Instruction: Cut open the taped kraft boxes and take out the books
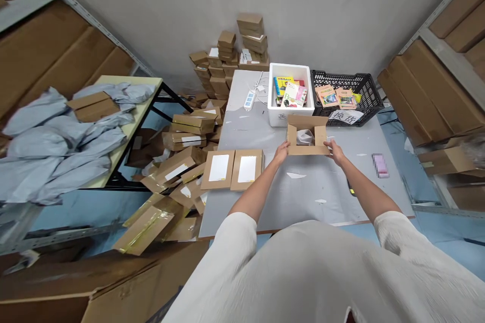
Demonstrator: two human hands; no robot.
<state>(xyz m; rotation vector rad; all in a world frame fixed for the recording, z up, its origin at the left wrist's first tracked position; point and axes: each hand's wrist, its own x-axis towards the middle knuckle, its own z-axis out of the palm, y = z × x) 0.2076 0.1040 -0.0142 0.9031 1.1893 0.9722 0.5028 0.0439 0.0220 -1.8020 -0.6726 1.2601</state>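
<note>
An opened cardboard box is held between both hands above the grey table, its flaps raised. Inside it shows a whitish wrapped item, too small to name. My left hand grips the box's left front corner. At the opposite front corner, my right hand has its fingers closed on the cardboard. Just behind the box stand a white foam box with several colourful booklets and a black plastic crate with small card packs and a handwritten paper sign.
Two labelled cardboard boxes lie at the table's left edge. A power strip is at the back; a phone lies right. Cardboard parcels pile up on the left. Grey mailing bags cover a side table.
</note>
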